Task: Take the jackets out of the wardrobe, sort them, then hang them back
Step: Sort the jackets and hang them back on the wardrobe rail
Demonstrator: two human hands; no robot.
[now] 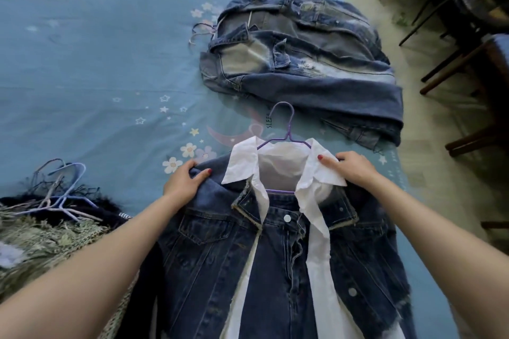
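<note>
A dark denim jacket (209,250) with a white shirt (316,228) and jeans inside it lies on the blue bed sheet (96,63), still on a purple hanger (286,135). My left hand (186,180) grips the jacket's left shoulder. My right hand (349,166) holds the right shoulder and the white collar. Farther away lies a pile of faded denim jackets (300,63) with a wire hanger (202,31) sticking out on its left.
At the lower left sits a heap of fringed, greenish and dark garments (46,234) with several pale hangers (63,192) on top. Dark wooden chair legs (468,63) stand on the floor beyond the bed's right edge.
</note>
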